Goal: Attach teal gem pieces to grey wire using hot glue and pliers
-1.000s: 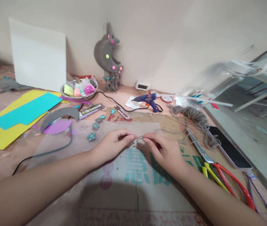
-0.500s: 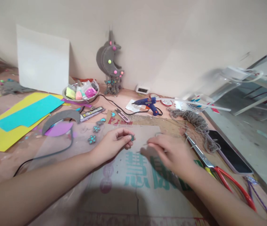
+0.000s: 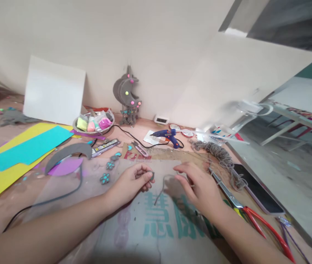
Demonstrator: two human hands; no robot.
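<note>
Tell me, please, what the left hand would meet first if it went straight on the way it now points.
Probably the right hand, though depth is unclear and the left hand might brush the grey cord first.

A plain, pale wall (image 3: 167, 47) filled the view from 10 o'clock through 12 and ended at 2 o'clock in slanting edges. Beyond it, toward 2 o'clock, lay a dark grey area (image 3: 290, 22) with a dull green patch (image 3: 310, 68) below. The worktop (image 3: 134, 131), pinkish and stained, stretched back to the wall's foot; its right edge ran down toward 4 o'clock. Past that edge spread a grey, blotchy floor (image 3: 290, 176). At 3 o'clock stood a light-framed table (image 3: 275, 134), dark red shapes showing beneath. Soft light brightened the wall around 1 o'clock.
</note>
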